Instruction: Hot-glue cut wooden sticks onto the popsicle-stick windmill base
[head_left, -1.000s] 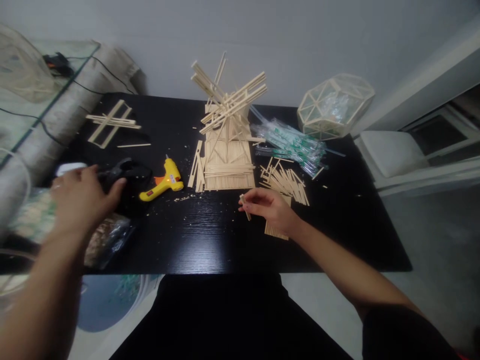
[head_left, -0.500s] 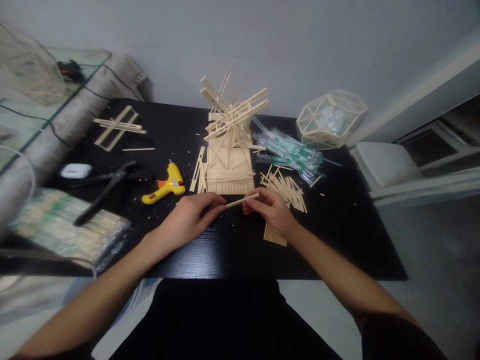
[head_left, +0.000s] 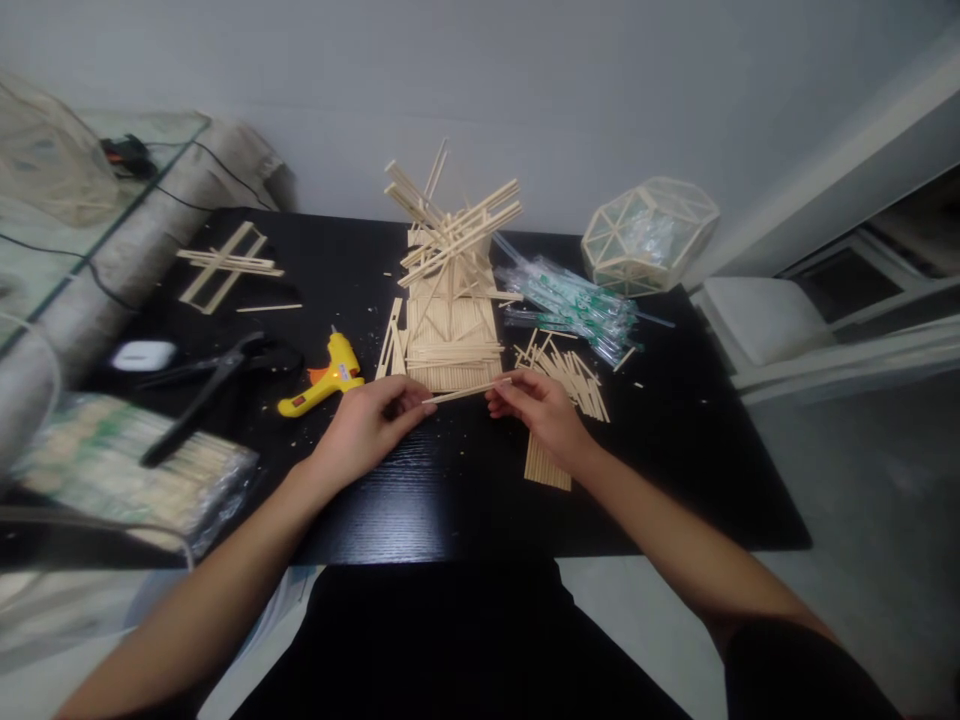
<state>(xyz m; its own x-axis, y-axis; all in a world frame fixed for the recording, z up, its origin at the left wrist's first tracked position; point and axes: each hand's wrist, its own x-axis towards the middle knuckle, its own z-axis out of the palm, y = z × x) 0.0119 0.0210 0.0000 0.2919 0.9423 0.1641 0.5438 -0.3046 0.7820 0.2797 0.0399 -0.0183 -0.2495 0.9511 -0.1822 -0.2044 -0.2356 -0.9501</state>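
So both hands are on one thin wooden stick (head_left: 466, 391), held just above the black table (head_left: 450, 500), right in front of the near edge of the flat stick base. The left hand (head_left: 367, 425) has its fingertips pinched on the stick's left end, and the right hand (head_left: 540, 415) is pinched on the right end. The stick runs almost level between them, with the right end a touch higher.

Behind it is the stick model (head_left: 450, 270), a flat slatted base with a messy burst of long sticks fanning up and out from the middle. A few loose slats lean along its left side.

Just beside the right hand is a loose pile of cut sticks (head_left: 574, 368), and a small glued panel of sticks (head_left: 544, 468) lies partly under that wrist. Further back on the right are clear plastic packets with green print (head_left: 577, 300) and a faceted stick-frame dome (head_left: 649, 235).

Left of the left hand is a yellow glue gun (head_left: 324, 378), nozzle pointing away. Beyond that is a black hand tool (head_left: 210, 385). It looks like cutters or pliers, but it's too blurry to be sure. There's also a small white case (head_left: 141, 355), a bag of sticks (head_left: 127, 465) at the near left corner, and a crossed stick frame (head_left: 225, 265) at the far left.
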